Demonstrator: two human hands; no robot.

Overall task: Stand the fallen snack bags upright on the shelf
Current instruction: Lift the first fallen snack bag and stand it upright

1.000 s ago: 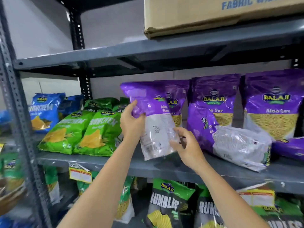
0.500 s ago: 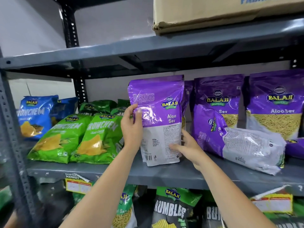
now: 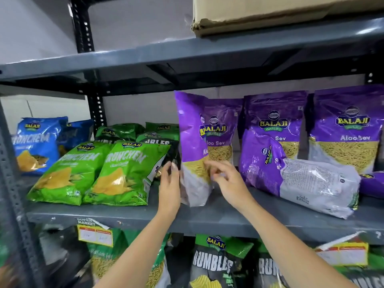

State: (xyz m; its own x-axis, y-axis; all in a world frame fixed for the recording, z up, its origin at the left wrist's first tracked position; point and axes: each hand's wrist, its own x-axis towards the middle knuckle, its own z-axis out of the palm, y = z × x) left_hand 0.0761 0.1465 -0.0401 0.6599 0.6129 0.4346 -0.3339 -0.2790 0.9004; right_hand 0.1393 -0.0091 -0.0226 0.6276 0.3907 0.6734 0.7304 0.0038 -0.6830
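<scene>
Purple Aloo Sev snack bag is standing upright on grey metal shelf; I'm flanking it, left hand flat against it, right hand loosely open.

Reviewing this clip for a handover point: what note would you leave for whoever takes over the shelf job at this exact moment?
Left hand: flat against the left edge of the upright purple Aloo Sev bag, steadying it, not gripping.
Right hand: open, fingers at the bag's lower front; contact unclear.
That bag stands on the grey shelf, turned edge-on, in front of another upright purple bag.
Done: this one bag stands upright.
Left: the fallen purple bag lies on its side to the right, leaning on the standing row. A second purple bag at the far right edge also looks down. The green Cronchem bags lie tilted back.
</scene>
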